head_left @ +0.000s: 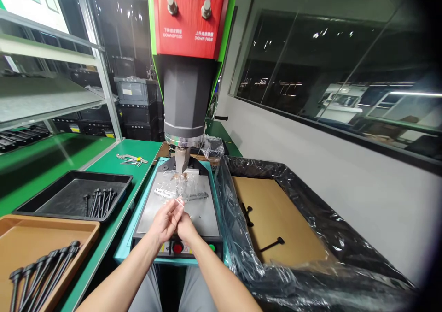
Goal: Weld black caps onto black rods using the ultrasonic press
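Observation:
My left hand (165, 223) and my right hand (187, 228) meet above the front of a metal work plate (148, 215). The left fingers are closed in a pinch at the near edge of crumpled clear plastic film (193, 185). My right hand is curled against the left one; its fingertips are partly hidden, so what they hold cannot be made out. The film lies around the foot of the machine's metal horn (182, 160). Under or beside the film are a white label strip (164, 193) and a dark slim piece (197, 196).
A red and green press (188, 26) towers ahead, with a red button (177, 248) in front. Black bolt-like parts stand in a black tray (44, 197) and an orange tray (34, 231) at left. Right, a plastic-lined box (293, 220) holds similar parts on cardboard.

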Action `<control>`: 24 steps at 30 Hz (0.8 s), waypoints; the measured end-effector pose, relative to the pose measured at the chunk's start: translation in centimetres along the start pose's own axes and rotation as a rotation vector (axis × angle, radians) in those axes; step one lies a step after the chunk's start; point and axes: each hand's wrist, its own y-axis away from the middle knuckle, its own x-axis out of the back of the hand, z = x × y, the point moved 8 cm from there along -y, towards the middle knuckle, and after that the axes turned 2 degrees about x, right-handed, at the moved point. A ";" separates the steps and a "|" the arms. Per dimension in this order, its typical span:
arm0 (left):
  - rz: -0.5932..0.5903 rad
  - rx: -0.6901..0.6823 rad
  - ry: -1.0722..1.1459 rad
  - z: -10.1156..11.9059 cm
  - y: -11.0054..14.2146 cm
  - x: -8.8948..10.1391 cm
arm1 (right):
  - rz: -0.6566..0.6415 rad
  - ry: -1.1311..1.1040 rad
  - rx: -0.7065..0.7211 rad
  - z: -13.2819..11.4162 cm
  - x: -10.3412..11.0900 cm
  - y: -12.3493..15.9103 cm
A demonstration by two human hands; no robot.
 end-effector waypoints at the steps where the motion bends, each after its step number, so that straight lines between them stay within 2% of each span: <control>1: -0.016 -0.004 -0.014 0.3 0.2 -0.2 | 0.027 -0.010 0.056 -0.6 0.3 -1.0; 5: -0.023 0.000 -0.054 0.8 0.6 -0.2 | 0.172 0.043 0.155 -2.1 2.8 -4.6; 8: 0.019 0.011 -0.071 0.9 0.5 0.2 | 0.300 0.255 0.274 -4.1 4.9 -6.3; 11: 0.040 0.013 -0.075 0.9 0.1 0.3 | 0.354 0.453 0.313 -5.4 6.0 -7.6; 16: 0.021 0.022 -0.021 0.8 -0.7 0.6 | 0.294 0.555 0.288 -5.4 6.2 -10.2; 24: 0.019 0.057 0.066 1.2 -1.9 1.5 | 0.210 0.487 0.263 -5.0 5.3 -12.6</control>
